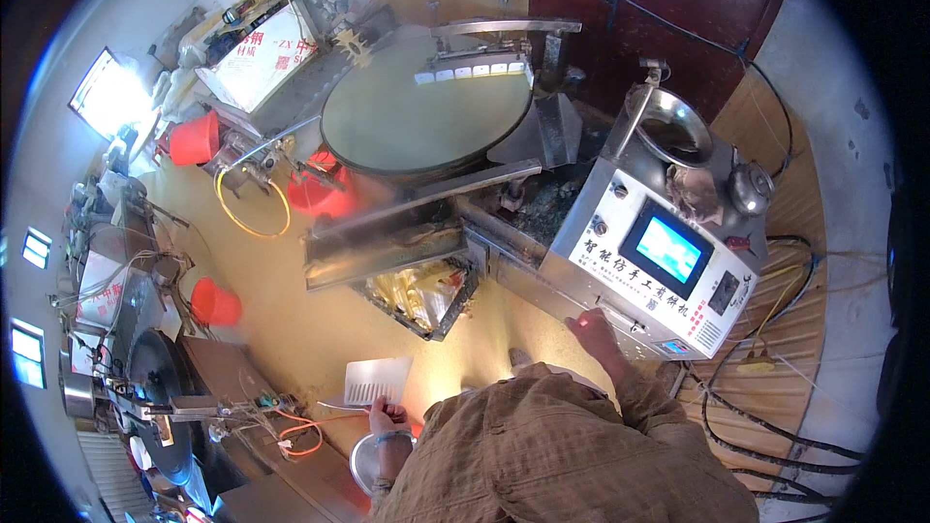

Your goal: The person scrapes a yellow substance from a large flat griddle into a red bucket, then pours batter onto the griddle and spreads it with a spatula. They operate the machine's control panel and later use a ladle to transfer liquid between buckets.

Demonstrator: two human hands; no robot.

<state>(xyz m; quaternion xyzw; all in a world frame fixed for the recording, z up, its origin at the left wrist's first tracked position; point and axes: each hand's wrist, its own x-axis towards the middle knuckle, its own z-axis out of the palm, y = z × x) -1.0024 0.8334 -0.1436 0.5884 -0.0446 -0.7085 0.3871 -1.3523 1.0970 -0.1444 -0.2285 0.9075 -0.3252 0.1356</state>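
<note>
At lower left my left hand [389,418] grips a slotted metal spatula [376,380], whose flat blade points away from me. Over the front edge of a control cabinet [650,265] hangs my right hand [596,334], its fingers near the lower panel; whether it touches the metal is unclear. The cabinet carries a lit screen [667,248]. Beyond, a large round griddle [429,109] bears a pale, even layer under a row of white blocks [472,72]. A metal basin [672,129] sits on the cabinet's far end.
A crate of yellowish scraps [418,296] stands on the floor below a steel trough [385,250]. Red buckets [216,301] stand to the left. A kettle [750,185] and a crumpled cloth [694,192] lie beside the basin. Black cables [785,459] run along the right. Another round griddle [156,370] is at left.
</note>
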